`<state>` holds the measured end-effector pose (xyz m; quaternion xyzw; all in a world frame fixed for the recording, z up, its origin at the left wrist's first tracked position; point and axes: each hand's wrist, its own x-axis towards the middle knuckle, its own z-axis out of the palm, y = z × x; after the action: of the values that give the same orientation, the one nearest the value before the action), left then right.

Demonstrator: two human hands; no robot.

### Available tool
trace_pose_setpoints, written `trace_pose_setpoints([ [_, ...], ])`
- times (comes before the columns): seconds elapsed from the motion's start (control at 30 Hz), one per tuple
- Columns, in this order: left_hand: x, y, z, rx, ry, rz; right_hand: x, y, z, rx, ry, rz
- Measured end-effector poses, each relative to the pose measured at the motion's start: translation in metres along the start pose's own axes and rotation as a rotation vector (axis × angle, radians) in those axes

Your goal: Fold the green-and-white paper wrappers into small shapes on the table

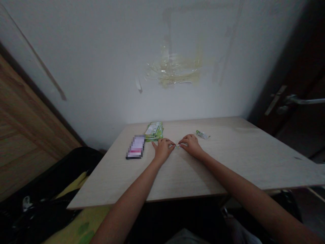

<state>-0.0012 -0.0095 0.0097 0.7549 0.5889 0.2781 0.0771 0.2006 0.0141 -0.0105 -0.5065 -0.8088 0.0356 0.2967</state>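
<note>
Near the middle of the table (175, 179), a small whitish piece with coloured specks (177, 146) lies between my hands. My left hand (164, 149) pinches its left side between thumb and fingertips. On the opposite side, my right hand (191, 144) closes thumb and fingers at its right edge. The piece is too small for its kind to be told. Behind my left hand rests a stack of green and white packets (154, 130). A crumpled green and clear wrapper (202, 134) lies beyond my right hand.
A phone (136, 146) with a blurred-out screen lies left of my left hand. The wall (106, 67), with old tape (175, 73) on it, borders the table's far edge. A dark door with a metal handle (304, 100) stands at the right.
</note>
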Motion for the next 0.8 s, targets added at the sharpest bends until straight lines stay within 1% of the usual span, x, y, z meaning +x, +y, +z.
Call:
trace_pose_setpoints([
  [0.3, 0.0045, -0.0052, 0.0006, -0.03, -0.011, 0.009, 0.0028, 0.0041, 0.0017, 0.034, -0.004, 0.042],
  [0.5, 0.0071, -0.0043, -0.0011, -0.039, -0.018, -0.003, 0.0019, 0.0008, -0.0011, 0.028, -0.017, 0.091],
  [0.7, 0.0085, -0.0027, -0.0032, -0.002, -0.039, 0.055, 0.0024, -0.0037, -0.0063, -0.021, -0.053, 0.094],
  [0.8, 0.009, -0.0033, -0.0037, 0.012, -0.055, 0.063, 0.0026, -0.0041, -0.0076, -0.029, -0.066, 0.105],
])
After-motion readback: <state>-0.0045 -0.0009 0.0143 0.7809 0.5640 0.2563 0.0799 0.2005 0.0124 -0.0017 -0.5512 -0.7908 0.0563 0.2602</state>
